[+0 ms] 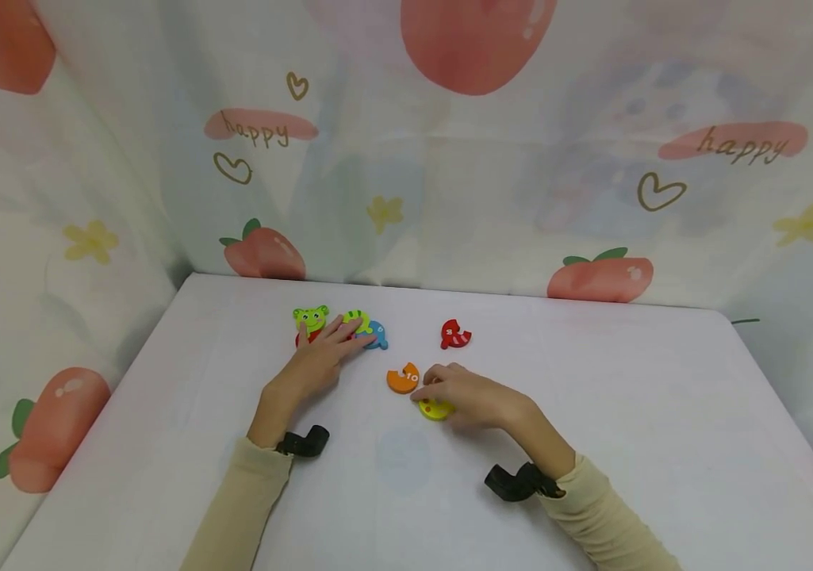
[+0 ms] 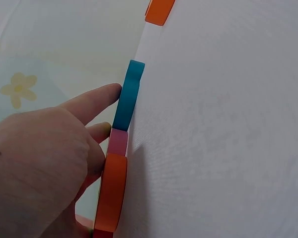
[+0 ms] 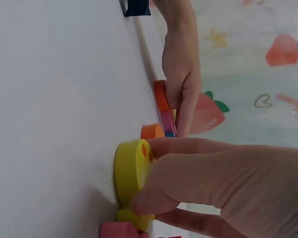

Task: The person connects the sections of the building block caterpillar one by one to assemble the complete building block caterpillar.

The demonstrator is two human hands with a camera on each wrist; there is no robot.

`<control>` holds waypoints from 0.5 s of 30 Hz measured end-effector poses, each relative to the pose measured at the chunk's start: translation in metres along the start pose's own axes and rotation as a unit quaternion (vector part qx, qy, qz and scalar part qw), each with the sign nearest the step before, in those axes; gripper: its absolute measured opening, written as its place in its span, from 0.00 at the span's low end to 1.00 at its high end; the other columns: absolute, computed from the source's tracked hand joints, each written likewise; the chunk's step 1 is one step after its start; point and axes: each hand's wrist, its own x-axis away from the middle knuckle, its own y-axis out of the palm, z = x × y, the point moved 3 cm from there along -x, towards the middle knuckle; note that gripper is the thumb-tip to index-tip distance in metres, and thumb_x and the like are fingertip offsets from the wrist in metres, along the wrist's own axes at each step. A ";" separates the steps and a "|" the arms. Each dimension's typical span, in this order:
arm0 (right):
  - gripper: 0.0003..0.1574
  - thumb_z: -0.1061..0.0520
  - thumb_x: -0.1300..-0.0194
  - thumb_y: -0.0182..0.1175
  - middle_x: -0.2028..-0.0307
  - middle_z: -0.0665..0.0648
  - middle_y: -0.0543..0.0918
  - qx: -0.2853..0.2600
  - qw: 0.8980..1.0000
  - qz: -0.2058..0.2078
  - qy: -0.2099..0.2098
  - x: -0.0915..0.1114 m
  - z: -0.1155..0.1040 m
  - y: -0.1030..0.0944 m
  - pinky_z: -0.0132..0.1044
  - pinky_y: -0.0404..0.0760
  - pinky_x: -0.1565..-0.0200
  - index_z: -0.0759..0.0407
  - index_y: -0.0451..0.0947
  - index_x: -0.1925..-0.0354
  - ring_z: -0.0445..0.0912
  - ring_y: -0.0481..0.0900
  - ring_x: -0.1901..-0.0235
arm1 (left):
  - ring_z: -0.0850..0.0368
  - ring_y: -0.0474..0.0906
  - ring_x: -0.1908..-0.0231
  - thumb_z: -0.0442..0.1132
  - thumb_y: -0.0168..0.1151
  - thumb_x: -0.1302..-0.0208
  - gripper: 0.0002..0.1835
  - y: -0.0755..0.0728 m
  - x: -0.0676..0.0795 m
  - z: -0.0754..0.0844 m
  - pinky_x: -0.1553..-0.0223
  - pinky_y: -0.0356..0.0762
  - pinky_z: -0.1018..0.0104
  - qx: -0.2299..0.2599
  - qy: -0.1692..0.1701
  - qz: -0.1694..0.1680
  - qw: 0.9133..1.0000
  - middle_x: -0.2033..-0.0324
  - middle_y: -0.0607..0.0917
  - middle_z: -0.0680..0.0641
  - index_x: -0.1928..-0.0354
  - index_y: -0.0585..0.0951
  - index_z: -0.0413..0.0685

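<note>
My left hand (image 1: 311, 367) lies over a row of joined puzzle pieces, its fingers spread and touching them. A green smiling head piece (image 1: 311, 318) is at the row's left end. Further right come a green striped piece (image 1: 356, 319) and a blue piece (image 1: 379, 335). Pink (image 2: 117, 142) and orange (image 2: 113, 191) piece edges show in the left wrist view. With thumb and fingers, my right hand (image 1: 477, 396) holds a yellow puzzle piece (image 3: 127, 171) with orange dots, low over or on the table. Just left of it lies an orange piece (image 1: 400, 382) marked 10.
A red striped puzzle piece (image 1: 456, 335) lies apart, beyond the right hand. Close to the yellow piece, a pink piece (image 3: 118, 230) shows in the right wrist view. The white table (image 1: 627, 420) ends at a printed curtain (image 1: 449, 198) behind.
</note>
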 end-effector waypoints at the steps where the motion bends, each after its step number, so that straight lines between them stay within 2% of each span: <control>1: 0.29 0.68 0.42 0.64 0.43 0.56 0.76 -0.001 1.000 0.000 -0.005 -0.001 0.001 0.000 0.43 0.79 0.45 0.51 0.79 0.43 0.50 0.71 0.44 | 0.46 0.46 0.23 0.30 0.48 0.31 0.34 0.000 0.000 0.000 0.34 0.34 0.23 0.000 0.000 -0.001 1.000 0.25 0.57 0.57 0.30 0.64 0.76; 7: 0.32 0.74 0.43 0.59 0.43 0.54 0.78 -0.026 1.000 0.005 0.002 -0.004 0.008 -0.002 0.46 0.76 0.40 0.55 0.76 0.41 0.50 0.71 0.44 | 0.47 0.45 0.23 0.28 0.48 0.31 0.35 0.001 0.000 0.000 0.34 0.33 0.23 0.001 -0.002 -0.002 1.000 0.24 0.57 0.57 0.30 0.64 0.76; 10: 0.33 0.75 0.42 0.55 0.42 0.54 0.79 -0.038 0.999 0.020 0.012 -0.005 0.012 -0.003 0.48 0.75 0.38 0.55 0.77 0.41 0.51 0.71 0.40 | 0.47 0.45 0.23 0.29 0.48 0.31 0.35 0.001 0.000 -0.001 0.34 0.33 0.23 0.003 -0.002 -0.002 1.000 0.25 0.57 0.57 0.30 0.64 0.76; 13: 0.30 0.73 0.38 0.54 0.40 0.55 0.79 -0.023 0.998 0.052 0.020 -0.005 0.018 -0.005 0.49 0.75 0.37 0.55 0.77 0.40 0.53 0.70 0.36 | 0.47 0.46 0.23 0.29 0.48 0.31 0.35 0.001 -0.001 -0.001 0.34 0.33 0.23 0.002 0.000 -0.001 1.000 0.25 0.58 0.56 0.30 0.65 0.76; 15: 0.27 0.70 0.36 0.56 0.39 0.56 0.78 0.007 0.996 0.085 0.032 -0.005 0.023 -0.007 0.49 0.75 0.38 0.56 0.77 0.40 0.53 0.71 0.36 | 0.47 0.46 0.23 0.29 0.47 0.31 0.34 0.001 -0.001 -0.001 0.34 0.34 0.23 0.002 0.002 0.000 1.000 0.25 0.58 0.56 0.30 0.65 0.76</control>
